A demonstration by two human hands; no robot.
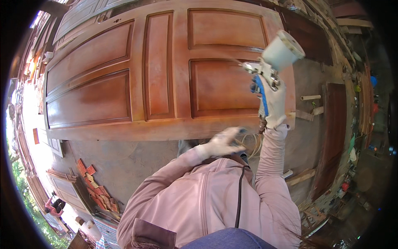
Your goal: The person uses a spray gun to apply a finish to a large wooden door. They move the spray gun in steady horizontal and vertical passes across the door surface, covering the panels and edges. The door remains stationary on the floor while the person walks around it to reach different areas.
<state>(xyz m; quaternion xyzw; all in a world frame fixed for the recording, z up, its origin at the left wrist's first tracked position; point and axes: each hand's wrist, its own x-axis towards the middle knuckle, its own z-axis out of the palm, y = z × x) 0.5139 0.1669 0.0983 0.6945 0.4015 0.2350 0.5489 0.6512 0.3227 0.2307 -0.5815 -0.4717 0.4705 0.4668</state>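
Observation:
My right hand (275, 104), in a pale glove, is wrapped round the handle of a spray gun (264, 71) with blue on its grip and a white paint cup (281, 50) on top. The nozzle points left over a large reddish-brown panelled wooden door (180, 83), and a faint streak of mist spreads from it. The gun is above the door's right part, apart from the surface. My left hand (224, 142), gloved with dark fingertips, hovers by the door's near edge, fingers apart and holding nothing. Part of a pale hose (253, 146) loops below the gun.
Dark wooden panels (331, 133) lie on the right, beside short wood offcuts (304, 115). Small reddish wood pieces (96, 189) are scattered on the floor at left. Another door (78, 20) lies beyond the far edge. A person (54, 207) is far off at lower left.

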